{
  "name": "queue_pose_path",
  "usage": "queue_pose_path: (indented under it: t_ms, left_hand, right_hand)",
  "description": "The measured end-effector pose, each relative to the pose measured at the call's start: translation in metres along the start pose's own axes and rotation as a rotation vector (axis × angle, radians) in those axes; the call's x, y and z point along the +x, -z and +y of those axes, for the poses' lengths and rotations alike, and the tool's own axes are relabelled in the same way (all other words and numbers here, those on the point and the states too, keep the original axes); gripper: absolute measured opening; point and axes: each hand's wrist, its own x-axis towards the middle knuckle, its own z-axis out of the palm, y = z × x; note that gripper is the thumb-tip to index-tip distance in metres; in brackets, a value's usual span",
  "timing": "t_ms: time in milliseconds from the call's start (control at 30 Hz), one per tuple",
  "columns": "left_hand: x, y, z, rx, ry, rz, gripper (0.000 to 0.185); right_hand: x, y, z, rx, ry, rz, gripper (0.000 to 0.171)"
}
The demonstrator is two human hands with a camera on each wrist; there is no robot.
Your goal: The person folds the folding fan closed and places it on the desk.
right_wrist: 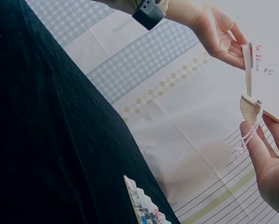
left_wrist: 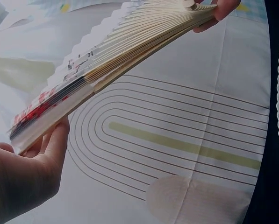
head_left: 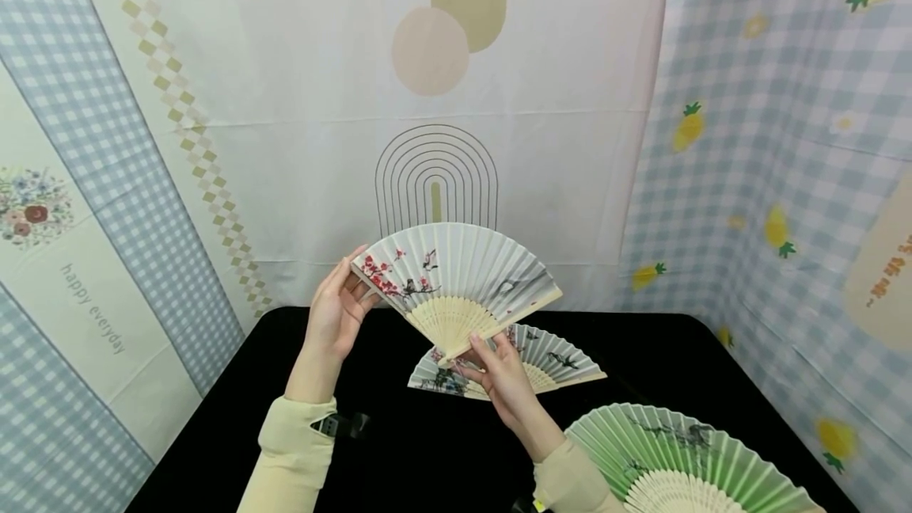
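Two hands hold one spread white fan (head_left: 456,279) above the black worktop (head_left: 399,450): left hand (head_left: 338,311) fingers curl on its left outer rib, right hand (head_left: 502,378) pinches the pivot. Second fan (head_left: 549,359) lies directly beneath.

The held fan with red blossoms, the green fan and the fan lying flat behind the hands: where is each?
held fan (head_left: 456,267), head view, on its paper leaf.
green fan (head_left: 677,450), head view, on its green pleats.
flat fan (head_left: 563,355), head view, on its right half.

Left hand (left_wrist: 22,182) gripping open fan (left_wrist: 116,56), patterned backdrop (left_wrist: 186,149) behind
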Motion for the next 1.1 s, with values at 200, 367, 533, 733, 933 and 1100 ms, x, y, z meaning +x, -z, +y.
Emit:
queue_pose_path:
  t_ms: [200,367,533,733,933,1100]
  left_hand:
    - [-0.0008,-0.0012,-0.0016,0.020,-0.015,-0.030,0.048]
    - [0.0002,-0.0032,-0.0017,0.052,-0.018,-0.046,0.058]
    - [0.0016,-0.0050,-0.0021,0.065,-0.011,-0.053,0.059]
    - [0.0031,-0.0058,-0.0024,0.066,0.004,-0.053,0.057]
    - [0.0021,-0.0053,-0.0042,0.067,0.008,-0.056,0.056]
    - [0.0019,-0.0044,-0.0067,0.063,0.018,-0.062,0.054]
  right_hand:
    - [-0.0014,0.0027,-0.0006,0.001,-0.026,-0.038,0.052]
    - [-0.0018,0.0032,-0.0007,-0.007,-0.034,-0.036,0.051]
    - [-0.0031,0.0040,-0.0019,-0.003,-0.046,-0.048,0.050]
    - [-0.0042,0.0050,-0.0009,-0.014,-0.020,-0.092,0.058]
    - [-0.0047,0.0057,0.0016,-0.040,-0.024,-0.108,0.057]
    - [-0.0052,0.0066,0.0027,-0.073,-0.029,-0.126,0.059]
